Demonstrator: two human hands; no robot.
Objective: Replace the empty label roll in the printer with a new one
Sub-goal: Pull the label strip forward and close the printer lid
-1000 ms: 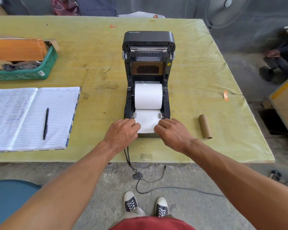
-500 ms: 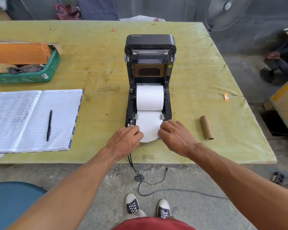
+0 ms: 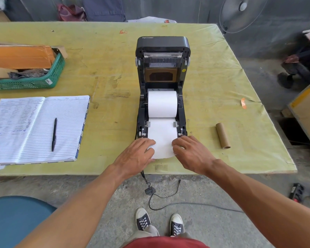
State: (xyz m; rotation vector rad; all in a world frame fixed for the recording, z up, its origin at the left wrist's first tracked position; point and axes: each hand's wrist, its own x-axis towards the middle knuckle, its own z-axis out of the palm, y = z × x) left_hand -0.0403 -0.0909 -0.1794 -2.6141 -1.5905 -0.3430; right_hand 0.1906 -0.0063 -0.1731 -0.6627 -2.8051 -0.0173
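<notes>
The black label printer (image 3: pixel 162 51) stands on the green table with its lid tipped up and back. A full white label roll (image 3: pixel 162 104) lies in its bay. The roll's loose end (image 3: pixel 162 138) runs forward between the two grey guides and out over the printer's front. My left hand (image 3: pixel 137 156) grips the left edge of that loose end and my right hand (image 3: pixel 191 154) grips the right edge. The empty brown cardboard core (image 3: pixel 222 135) lies on the table to the right of the printer.
An open lined notebook (image 3: pixel 34 129) with a black pen (image 3: pixel 54 134) lies at the left. A green basket (image 3: pixel 43 79) holding cardboard sits behind it. The printer's cable (image 3: pixel 150 190) hangs over the table's near edge (image 3: pixel 161 173). A blue stool (image 3: pixel 16 217) stands low left.
Both hands have drawn the roll's loose end toward me, so more white paper now lies past the printer's front. The roll and the empty core have stayed put.
</notes>
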